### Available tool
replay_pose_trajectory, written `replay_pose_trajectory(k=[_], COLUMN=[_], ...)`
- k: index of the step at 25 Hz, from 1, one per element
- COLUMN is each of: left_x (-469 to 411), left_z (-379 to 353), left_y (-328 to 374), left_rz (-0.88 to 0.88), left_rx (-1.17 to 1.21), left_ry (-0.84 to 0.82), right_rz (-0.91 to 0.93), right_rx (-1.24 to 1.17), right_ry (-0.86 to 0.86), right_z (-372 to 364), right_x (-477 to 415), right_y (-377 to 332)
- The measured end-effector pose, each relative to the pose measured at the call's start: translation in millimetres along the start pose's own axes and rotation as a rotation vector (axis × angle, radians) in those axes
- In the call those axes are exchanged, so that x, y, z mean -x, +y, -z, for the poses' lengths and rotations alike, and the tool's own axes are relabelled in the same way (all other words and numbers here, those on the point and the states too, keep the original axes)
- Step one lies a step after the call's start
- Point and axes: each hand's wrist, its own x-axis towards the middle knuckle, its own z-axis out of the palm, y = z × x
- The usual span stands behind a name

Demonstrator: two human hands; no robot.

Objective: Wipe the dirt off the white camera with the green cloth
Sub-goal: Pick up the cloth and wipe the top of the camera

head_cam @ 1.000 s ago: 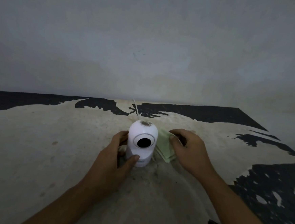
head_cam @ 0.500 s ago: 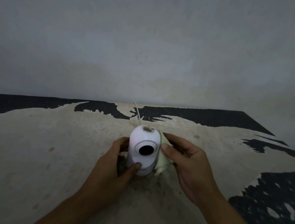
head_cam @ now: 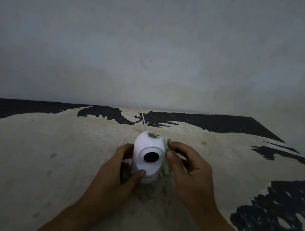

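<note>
The white camera [head_cam: 148, 156] stands upright near the middle of the desk [head_cam: 53, 162], lens facing the wearer, with a thin white cable [head_cam: 142, 119] running from behind it toward the wall [head_cam: 153, 51]. A brown smear of dirt [head_cam: 153, 135] sits on the crown of its rounded head, not yet wiped. The left hand [head_cam: 116, 174] is wrapped around the camera's lower body, thumb pressed on the front near the base and fingers curled behind. The right hand [head_cam: 189, 171] is closed on the green cloth [head_cam: 166, 166], bunched against the camera's right flank, so that only a pale edge of it shows between the fingers and the white shell. The step in hand looks like bringing the cloth up to the dirty spot. To do it well, the left hand's hold should be firm and low so the tall, narrow body does not tip or twist on its base. The right hand should likely slide the cloth up over the shoulder onto the crown, with a flat pad of fabric under the fingertips, not a loose corner. Short strokes away from the lens would probably stop grit from dragging across it. Loosened crumbs may fall onto the desk, which already looks dusty around the base.
</note>
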Motion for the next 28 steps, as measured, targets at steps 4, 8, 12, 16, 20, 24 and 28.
replay_pose_trajectory(k=[4, 8, 12, 16, 20, 24, 28], left_x=[0, 0, 0, -1, 0, -2, -1], left_z=[-1, -2, -2, -2, -1, -2, -2], left_y=[0, -1, -2, -2, -1, 0, 0], left_rz=[0.007, 0.019, 0.008, 0.029, 0.025, 0.056, 0.029], left_rx=[-0.023, -0.020, -0.025, -0.016, -0.015, -0.014, -0.014], left_ry=[-0.006, 0.002, 0.003, 0.002, -0.002, 0.006, 0.008], right_rz=[0.351, 0.400, 0.360, 0.453, 0.330, 0.480, 0.430], right_rx=[0.273, 0.405, 0.336, 0.406, 0.319, 0.427, 0.424], right_ry=[0.002, -0.033, -0.038, -0.104, -0.035, -0.039, -0.050], right_z=[-2, -5, -7, -6, -4, -4, -7], right_x=[2, -1, -2, 0, -7, -2, -4], right_y=[1, 5, 1, -2, 7, 1, 6])
